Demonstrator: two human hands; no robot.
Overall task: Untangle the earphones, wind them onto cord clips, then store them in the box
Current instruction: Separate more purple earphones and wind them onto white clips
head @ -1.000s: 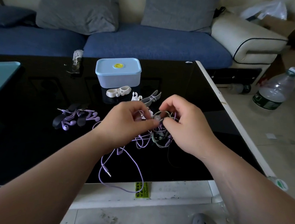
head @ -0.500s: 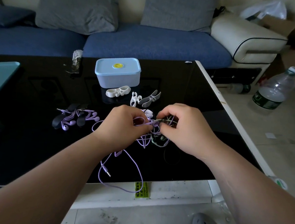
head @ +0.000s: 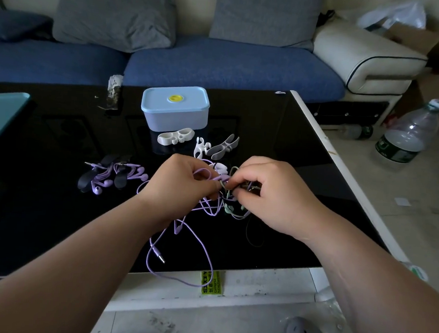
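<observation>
Left hand (head: 182,185) pinches a purple cord, right hand (head: 272,194) grips the green and dark strands. The tangled earphones (head: 211,210) sit between them, low over the bench (head: 39,204). White clips (head: 175,136) lie just behind, with the lidded box (head: 175,110) beyond.

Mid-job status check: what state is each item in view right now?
Box: lid on, shut.
White cord clips: empty, lying loose.
Tangled earphones: knotted, pinched by left hand and right hand.
Wound earphones: on dark clips, lying on table.
Bottle: upright, capped.
</observation>
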